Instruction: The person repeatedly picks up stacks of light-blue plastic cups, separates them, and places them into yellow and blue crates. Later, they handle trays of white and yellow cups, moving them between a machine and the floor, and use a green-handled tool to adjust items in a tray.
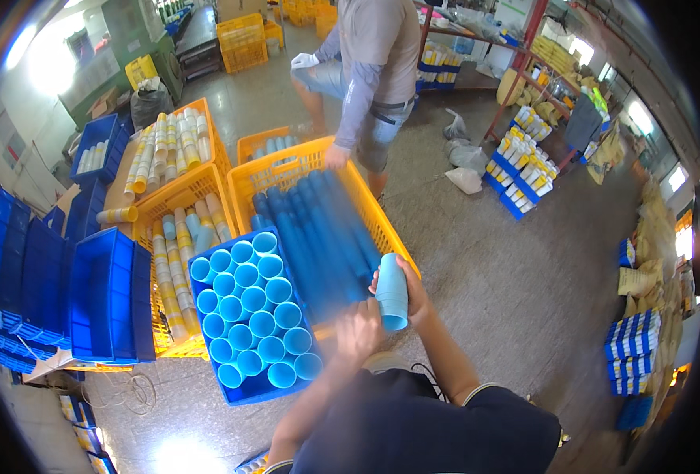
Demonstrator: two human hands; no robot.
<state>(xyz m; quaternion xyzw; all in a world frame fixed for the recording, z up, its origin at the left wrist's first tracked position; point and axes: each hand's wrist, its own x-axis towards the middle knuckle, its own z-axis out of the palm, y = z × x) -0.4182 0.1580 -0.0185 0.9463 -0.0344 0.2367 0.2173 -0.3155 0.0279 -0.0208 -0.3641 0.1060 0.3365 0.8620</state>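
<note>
My right hand (414,294) is wrapped around a short stack of light blue plastic cups (393,294), held upright at a slight tilt over the near corner of a yellow crate (389,237). Motion blurs my left hand (359,330), which is beside the lower end of the stack; its fingers cannot be made out. Long rows of darker blue cups (310,229) fill the crate, partly smeared. To the left, a blue bin (253,397) holds several light blue cups (253,299) standing with their mouths up.
Another person (373,71) stands at the crate's far side, one bare hand (336,156) on its rim. Yellow crates of white and yellow cups (168,146) stand to the left, beside stacked blue bins (101,292). Clear plastic bags (464,154) lie on the floor at right.
</note>
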